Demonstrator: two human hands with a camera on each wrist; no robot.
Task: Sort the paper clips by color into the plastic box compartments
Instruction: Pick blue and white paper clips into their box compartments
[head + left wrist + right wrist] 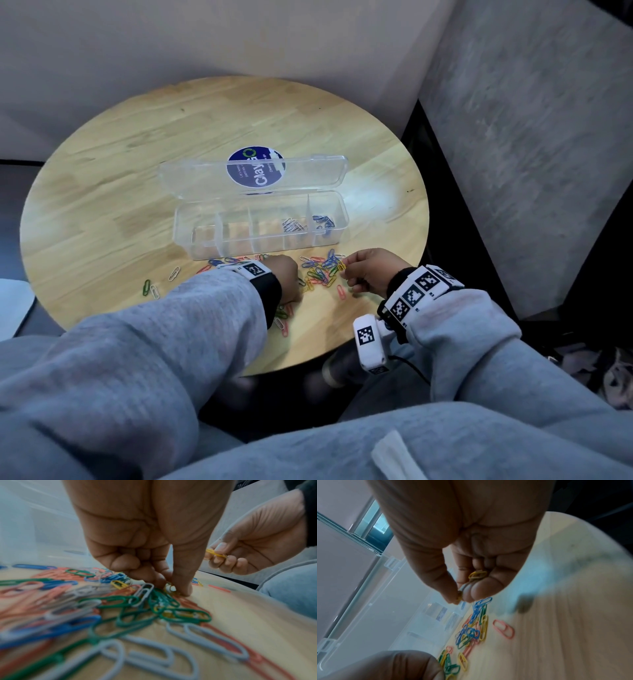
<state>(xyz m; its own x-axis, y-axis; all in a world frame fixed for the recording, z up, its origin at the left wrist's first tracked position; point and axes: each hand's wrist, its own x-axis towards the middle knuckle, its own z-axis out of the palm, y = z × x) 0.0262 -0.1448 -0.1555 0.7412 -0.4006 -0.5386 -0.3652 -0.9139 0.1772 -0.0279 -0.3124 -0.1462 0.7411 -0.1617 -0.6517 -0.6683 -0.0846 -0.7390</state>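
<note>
A clear plastic box (205, 236) stands open on the round wooden table (120, 164). Grey clips (294, 226) lie in one compartment and blue clips (323, 221) in the rightmost. Loose mixed-colour clips (320, 272) are spread in front of the box. My left hand (291, 281) is down on the pile, thumb and curled fingers pinching a yellow clip (169, 588) against the table. My right hand (346, 270) hovers just right of the pile. It holds a few yellow clips (477, 574) in its curled fingers and pinches one more at the fingertips (453, 599).
The box lid (308, 171), with a round blue sticker, lies open behind the box. Stray green and grey clips (150, 287) sit far left. The table's near edge is just behind my wrists, above my grey-clad lap. A grey wall panel (531, 137) rises at right.
</note>
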